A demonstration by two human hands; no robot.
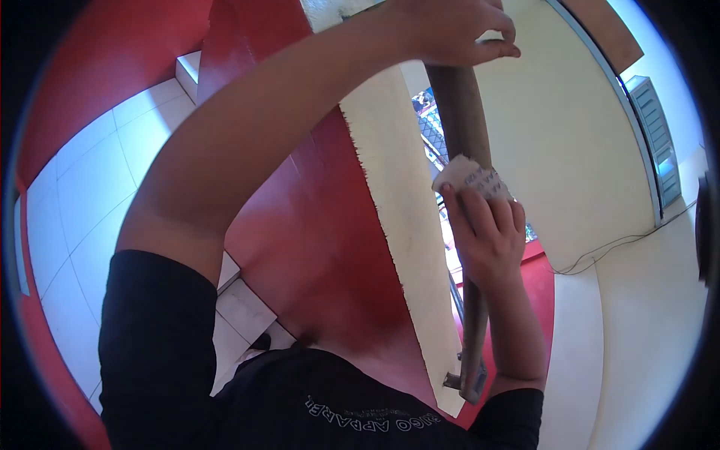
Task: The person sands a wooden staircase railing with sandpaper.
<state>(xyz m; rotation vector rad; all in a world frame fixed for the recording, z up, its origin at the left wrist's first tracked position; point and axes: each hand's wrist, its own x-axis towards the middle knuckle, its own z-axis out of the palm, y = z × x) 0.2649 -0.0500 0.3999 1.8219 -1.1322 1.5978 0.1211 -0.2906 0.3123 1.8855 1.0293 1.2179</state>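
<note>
In the head view, my right hand (pixel 487 232) presses a folded piece of sandpaper (pixel 469 176) against a brownish handrail (pixel 461 112). The sheet's pale back carries printed letters, and its fingers lie over the lower edge. My left hand (pixel 457 30) is at the top edge of the view, in front of the rail's upper part. Its thumb points right, and a gap shows between thumb and curled finger with nothing visible in it. Part of this hand is cut off. The rail slants down past my right forearm to a bracket (pixel 452 380) near its lower end.
A red wall (pixel 322 232) with a ragged cream border (pixel 394 202) runs along the rail's left. Pale tiles (pixel 90 187) show at far left, and steps (pixel 246 311) below. Thin wires (pixel 600 251) hang by the cream wall (pixel 562 135) on the right.
</note>
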